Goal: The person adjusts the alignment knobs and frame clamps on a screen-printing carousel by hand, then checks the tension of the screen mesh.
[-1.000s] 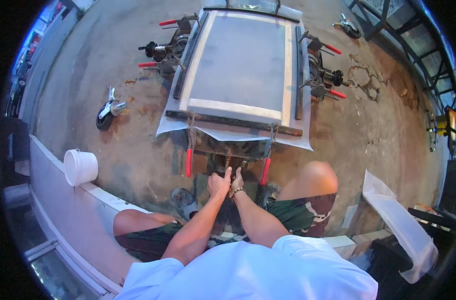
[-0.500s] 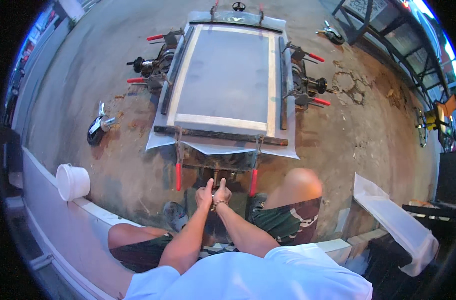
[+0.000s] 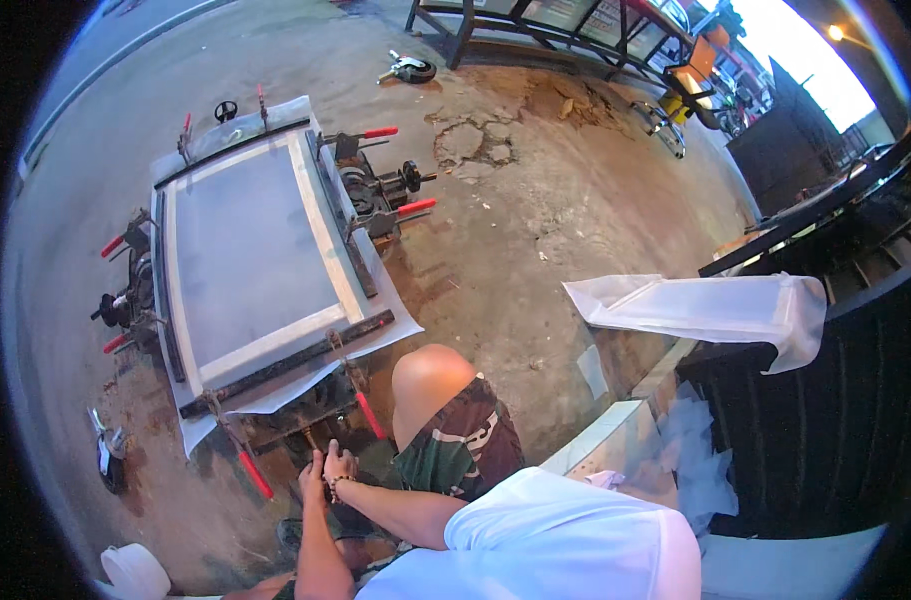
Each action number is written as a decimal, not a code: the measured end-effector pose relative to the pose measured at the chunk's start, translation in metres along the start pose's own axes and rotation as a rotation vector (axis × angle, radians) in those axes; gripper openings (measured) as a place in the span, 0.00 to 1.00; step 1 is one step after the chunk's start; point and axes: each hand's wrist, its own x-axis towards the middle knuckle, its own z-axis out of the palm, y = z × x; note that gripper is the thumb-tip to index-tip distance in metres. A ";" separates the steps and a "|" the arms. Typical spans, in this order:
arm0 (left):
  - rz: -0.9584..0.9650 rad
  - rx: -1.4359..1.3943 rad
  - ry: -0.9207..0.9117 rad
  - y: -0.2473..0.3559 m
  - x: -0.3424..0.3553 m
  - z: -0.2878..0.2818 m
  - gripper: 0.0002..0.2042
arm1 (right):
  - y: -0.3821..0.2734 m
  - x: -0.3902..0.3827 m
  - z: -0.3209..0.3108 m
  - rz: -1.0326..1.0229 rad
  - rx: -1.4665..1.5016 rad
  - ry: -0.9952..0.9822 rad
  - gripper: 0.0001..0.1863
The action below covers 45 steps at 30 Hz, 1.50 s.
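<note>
My left hand (image 3: 313, 475) and my right hand (image 3: 340, 464) are close together at the near edge of a screen stretching rig, thumbs up. Both are closed round a handwheel, mostly hidden by my fingers, at the end of a brass-coloured screw rod (image 3: 311, 438). Above it, translucent mesh (image 3: 250, 245) lies stretched over a pale rectangular frame (image 3: 275, 347). Dark bars (image 3: 285, 364) press along the mesh edges, held by clamps with red handles, one (image 3: 255, 474) left of my hands and another (image 3: 370, 415) right. Other black handwheels (image 3: 410, 177) stick out from the remaining sides.
A swivel caster (image 3: 110, 450) lies left of the rig, another (image 3: 408, 68) beyond it. A white bucket (image 3: 135, 572) stands at lower left. On the right, a mesh-covered frame (image 3: 705, 302) leans by a low ledge (image 3: 595, 440). The concrete has a cracked patch (image 3: 472, 143).
My view has swung to the right, so the rig now sits further left and tilted, and more of the right side shows. Both hands stay closed at the same handwheel.
</note>
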 end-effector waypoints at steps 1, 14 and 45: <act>-0.001 0.097 0.048 0.003 -0.004 0.004 0.28 | 0.006 0.008 0.002 -0.023 -0.059 0.004 0.37; -0.087 0.045 -0.148 0.017 -0.004 0.003 0.34 | 0.019 0.011 0.013 -0.006 -0.049 0.140 0.42; -0.004 0.738 0.459 0.047 -0.033 0.059 0.42 | 0.051 0.104 0.000 0.156 0.368 -0.351 0.56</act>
